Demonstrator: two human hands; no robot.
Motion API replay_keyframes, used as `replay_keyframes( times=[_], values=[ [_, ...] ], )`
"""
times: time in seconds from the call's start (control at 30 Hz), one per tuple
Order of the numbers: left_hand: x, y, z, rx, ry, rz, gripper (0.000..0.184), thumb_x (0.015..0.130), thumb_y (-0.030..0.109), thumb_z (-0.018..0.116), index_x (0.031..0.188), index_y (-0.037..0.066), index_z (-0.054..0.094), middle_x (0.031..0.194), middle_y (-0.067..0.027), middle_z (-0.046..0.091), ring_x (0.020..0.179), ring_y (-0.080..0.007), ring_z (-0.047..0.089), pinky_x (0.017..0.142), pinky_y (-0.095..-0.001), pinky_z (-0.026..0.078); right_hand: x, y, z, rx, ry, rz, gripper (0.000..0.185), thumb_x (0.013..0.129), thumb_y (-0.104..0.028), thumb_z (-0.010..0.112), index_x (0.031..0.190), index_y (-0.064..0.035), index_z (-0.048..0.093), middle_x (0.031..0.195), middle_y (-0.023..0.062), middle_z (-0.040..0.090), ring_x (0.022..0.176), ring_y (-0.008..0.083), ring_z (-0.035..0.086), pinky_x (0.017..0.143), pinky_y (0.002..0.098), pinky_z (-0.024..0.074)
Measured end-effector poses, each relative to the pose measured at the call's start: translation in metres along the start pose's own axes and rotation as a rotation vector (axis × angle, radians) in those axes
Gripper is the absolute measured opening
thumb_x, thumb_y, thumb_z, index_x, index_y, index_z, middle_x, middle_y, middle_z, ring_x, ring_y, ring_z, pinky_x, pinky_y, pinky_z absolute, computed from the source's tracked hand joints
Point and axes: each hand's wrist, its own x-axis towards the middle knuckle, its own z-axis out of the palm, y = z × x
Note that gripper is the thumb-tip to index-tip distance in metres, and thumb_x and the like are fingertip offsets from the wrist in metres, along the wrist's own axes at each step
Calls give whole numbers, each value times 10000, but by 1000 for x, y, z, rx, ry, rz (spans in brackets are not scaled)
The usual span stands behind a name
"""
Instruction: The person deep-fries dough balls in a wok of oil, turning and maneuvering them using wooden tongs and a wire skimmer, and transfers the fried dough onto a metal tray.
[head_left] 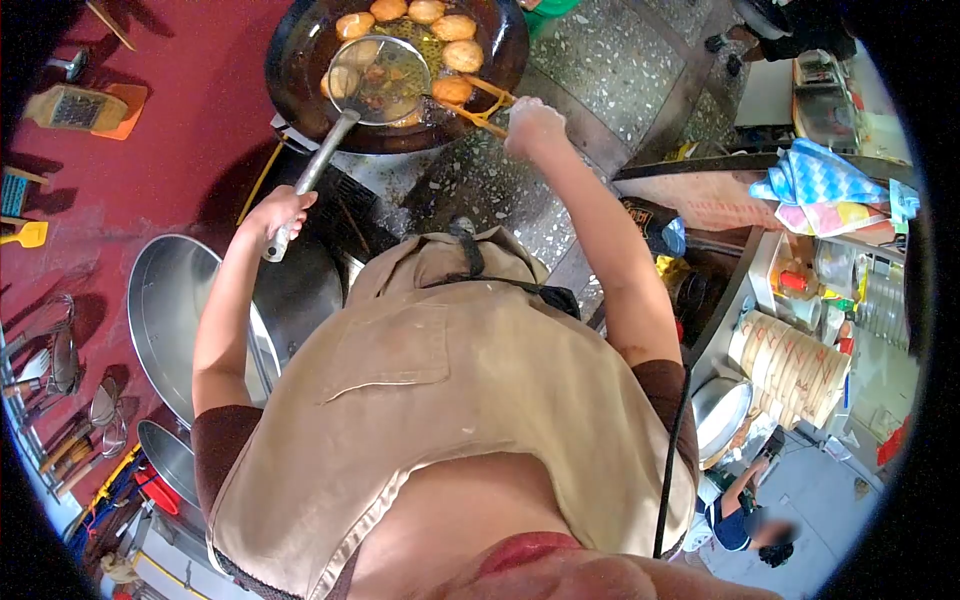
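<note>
A long-handled wire skimmer (327, 160) is gripped near the end of its metal handle by my left hand (276, 218), fingers wrapped round. Its round mesh lies inside the dark wok (291, 62), over oil with dark bits. Several golden-brown fried dough pieces (461, 57) float in a ring along the wok's wall; some are partly covered by the mesh. My right hand (534, 128) is closed on wooden tongs (484, 110), which reach over the wok's rim. The tips are beside a browned piece (452, 91); I cannot tell whether they pinch it.
Large metal pans (166, 300) stand at my left. Skimmers and brushes (103, 402) hang along the red wall (190, 60), with a grater (75, 107) higher up. To my right are stacked bamboo steamers (790, 360) and a blue checked cloth (820, 175). Another person (735, 520) is at lower right.
</note>
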Motion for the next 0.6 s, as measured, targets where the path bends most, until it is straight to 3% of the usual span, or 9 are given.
replay_keyframes(
  times=[0.2, 0.33, 0.4, 0.6],
  values=[
    [-2, 2, 2, 15, 41, 1, 245, 894, 262, 525, 758, 93, 410, 548, 40, 414, 402, -65, 404, 337, -220, 351, -3, -5, -9, -65, -33, -8, 456, 733, -238, 621, 1141, -47, 546, 1167, 103, 529, 1070, 252, 540, 767, 450, 508],
    [1, 0, 0, 9, 28, -1, 233, 889, 263, 532, 790, 85, 420, 560, 34, 423, 404, -66, 408, 338, -222, 359, -4, -5, -13, -39, -39, -25, 545, 696, -244, 651, 1150, 2, 477, 1153, 162, 539, 1051, 287, 557, 864, 383, 470],
    [-3, 2, 1, 9, 59, 12, 239, 864, 251, 554, 818, 54, 426, 610, 11, 420, 462, -86, 409, 390, -253, 363, -3, -7, -11, -64, -35, 1, 456, 729, -239, 633, 1132, -44, 552, 1182, 88, 521, 1089, 244, 527, 788, 448, 495],
    [2, 0, -2, -7, 32, 19, 250, 864, 255, 554, 771, 68, 417, 589, 16, 413, 446, -83, 403, 382, -248, 366, -4, -8, -9, -60, -34, 35, 493, 728, -251, 657, 1158, -46, 530, 1184, 85, 519, 1096, 242, 522, 814, 433, 482]
  ],
)
